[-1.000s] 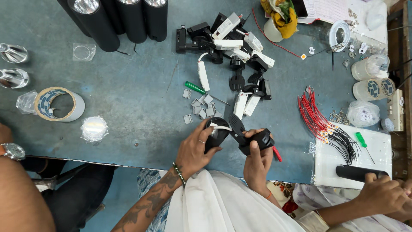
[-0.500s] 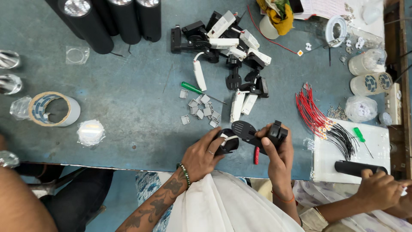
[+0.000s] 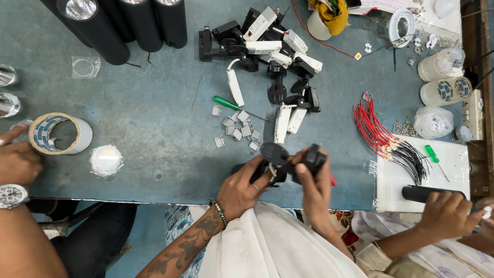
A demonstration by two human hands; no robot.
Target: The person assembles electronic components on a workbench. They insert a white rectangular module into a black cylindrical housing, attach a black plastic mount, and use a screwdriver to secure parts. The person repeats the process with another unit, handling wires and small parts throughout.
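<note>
While both of the person's hands meet at the lower centre of the frame, just above the near edge of the blue-grey table (image 3: 154, 134), they share one black fitting (image 3: 288, 160) made of jointed parts. The left hand (image 3: 242, 188) is clenched around the fitting's dark lower end, and its round disc-shaped part stands clear above the fingers. The right hand (image 3: 315, 180) grasps the boxy black end on the other side, fingers wrapped over it; something red shows just beside that hand, too hidden to tell what it is.

Above the hands, a scatter of small silver metal plates (image 3: 237, 126) lies on the table, with a green-handled screwdriver (image 3: 229, 104) just beside them. Further up sits a heap of black and white fittings (image 3: 267, 56). A bundle of red and black wires (image 3: 383, 139) spreads to the right, reaching onto a white sheet (image 3: 396, 180).

At the upper left stand black cylinders (image 3: 128, 25); a roll of tape (image 3: 59, 134) lies at the left edge, a small round white disc (image 3: 106, 159) near it.

A co-worker's hand (image 3: 445, 208) at the lower right grips a black tube (image 3: 419, 193), and another person's hand (image 3: 18, 162) with a wristwatch rests near the tape.
</note>
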